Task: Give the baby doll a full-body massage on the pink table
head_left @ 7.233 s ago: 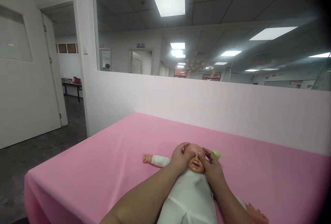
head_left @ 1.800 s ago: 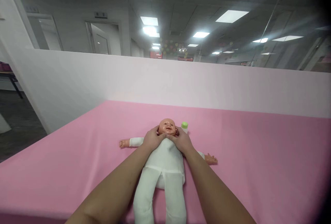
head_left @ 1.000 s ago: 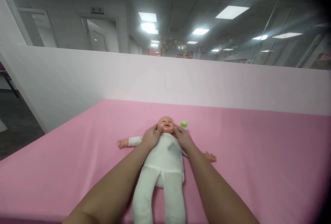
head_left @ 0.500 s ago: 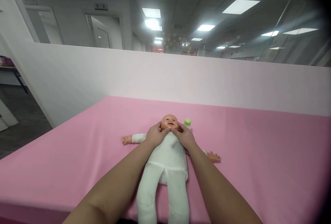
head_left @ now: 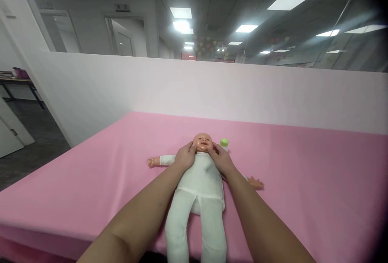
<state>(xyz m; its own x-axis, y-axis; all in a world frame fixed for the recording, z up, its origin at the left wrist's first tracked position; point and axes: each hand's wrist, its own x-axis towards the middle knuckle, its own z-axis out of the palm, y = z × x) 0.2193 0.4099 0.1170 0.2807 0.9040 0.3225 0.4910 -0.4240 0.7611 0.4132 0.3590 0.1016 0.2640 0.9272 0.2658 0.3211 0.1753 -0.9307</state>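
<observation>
A baby doll point(head_left: 200, 178) in a white cloth body lies on its back, head at the far end, legs toward me, arms spread sideways. My left hand point(head_left: 185, 155) cups the left side of the doll's head point(head_left: 202, 141), its thumb along the jaw. On the opposite side my right hand point(head_left: 221, 158) holds the head too, thumb at the cheek by the mouth. Fingertips of both hands are partly hidden beside and behind the head. Just beyond my right hand stands a small container with a green lid point(head_left: 224, 142).
Pink sheeting point(head_left: 303, 182) covers the table under the doll. A white partition point(head_left: 242, 93) with glass above runs along the back. To the left are a grey floor point(head_left: 45, 129) and a side table point(head_left: 18, 80) with things on it.
Both thumbs have moved apart, from under the doll's chin out to the sides of its jaw. The hands stay at the head. The whole view has shifted slightly.
</observation>
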